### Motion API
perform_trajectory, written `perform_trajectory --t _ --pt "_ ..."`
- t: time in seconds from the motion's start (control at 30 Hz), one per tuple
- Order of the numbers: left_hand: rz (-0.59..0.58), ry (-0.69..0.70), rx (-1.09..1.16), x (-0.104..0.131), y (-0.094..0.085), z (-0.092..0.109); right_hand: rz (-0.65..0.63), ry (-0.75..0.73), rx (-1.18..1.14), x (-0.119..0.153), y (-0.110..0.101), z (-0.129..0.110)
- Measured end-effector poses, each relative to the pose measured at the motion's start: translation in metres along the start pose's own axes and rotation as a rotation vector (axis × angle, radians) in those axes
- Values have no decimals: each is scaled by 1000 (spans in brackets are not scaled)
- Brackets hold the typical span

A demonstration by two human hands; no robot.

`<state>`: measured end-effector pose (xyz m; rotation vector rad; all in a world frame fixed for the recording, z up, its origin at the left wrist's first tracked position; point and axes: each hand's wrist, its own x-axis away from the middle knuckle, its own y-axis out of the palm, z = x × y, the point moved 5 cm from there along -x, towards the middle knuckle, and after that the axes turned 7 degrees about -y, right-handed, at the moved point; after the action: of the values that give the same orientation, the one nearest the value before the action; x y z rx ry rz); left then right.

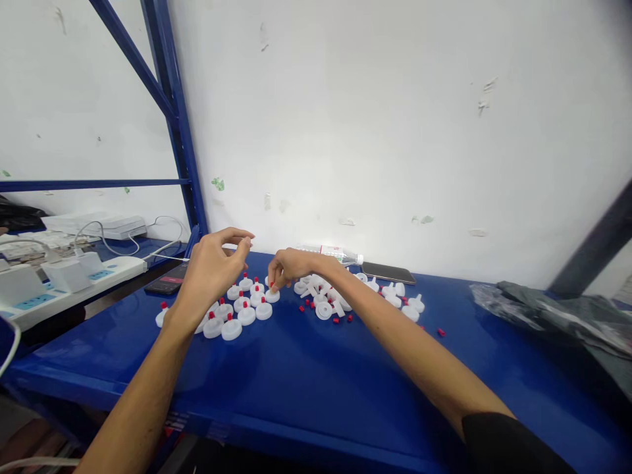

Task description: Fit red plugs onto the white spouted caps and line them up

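Note:
My right hand (pixel 288 264) reaches across the blue table, its fingertips pinched on the red tip of a white nozzle cap (pixel 272 296). That cap stands at the right end of a group of white nozzle caps (pixel 245 315) with red tips, upright on the table. Above the group's left part hovers my left hand (pixel 214 266), thumb and forefinger curved toward each other with a small gap and nothing visible between them. To the right lie loose white nozzle caps (pixel 324 310) without red tips, partly behind my right forearm. Small red tips (pixel 336 320) are scattered around them.
Behind the pile lie a clear plastic bottle (pixel 336 253) and a dark phone (pixel 388 272). Another phone (pixel 166 279) rests at the left, near a white power strip (pixel 74 289) with plugs. A plastic bag and grey cloth (pixel 557 316) lie right. A blue post (pixel 180 125) rises behind.

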<state>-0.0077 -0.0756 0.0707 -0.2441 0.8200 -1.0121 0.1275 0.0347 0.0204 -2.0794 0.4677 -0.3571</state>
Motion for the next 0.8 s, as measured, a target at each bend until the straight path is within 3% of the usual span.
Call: perform_trajectory --t 0.13,0.27,0.37,0.5,0.63,0.7,0.8 --pt "6 5 -11 -1 -1 0 40 20 52 11 -15 -1" --pt "6 -2 -19 0 0 -1 293 94 207 17 -31 12" --pt "-3 5 -37 -1 3 -3 410 179 320 12 -22 27" --pt "-15 9 -76 -4 6 -4 421 216 379 5 -12 34" --pt "-63 28 -105 -1 9 -1 489 149 371 20 -37 9" --pt "-133 26 -107 3 11 1 514 67 333 33 -50 -17" --pt "-250 40 -63 10 15 10 596 -167 139 61 -53 -62"
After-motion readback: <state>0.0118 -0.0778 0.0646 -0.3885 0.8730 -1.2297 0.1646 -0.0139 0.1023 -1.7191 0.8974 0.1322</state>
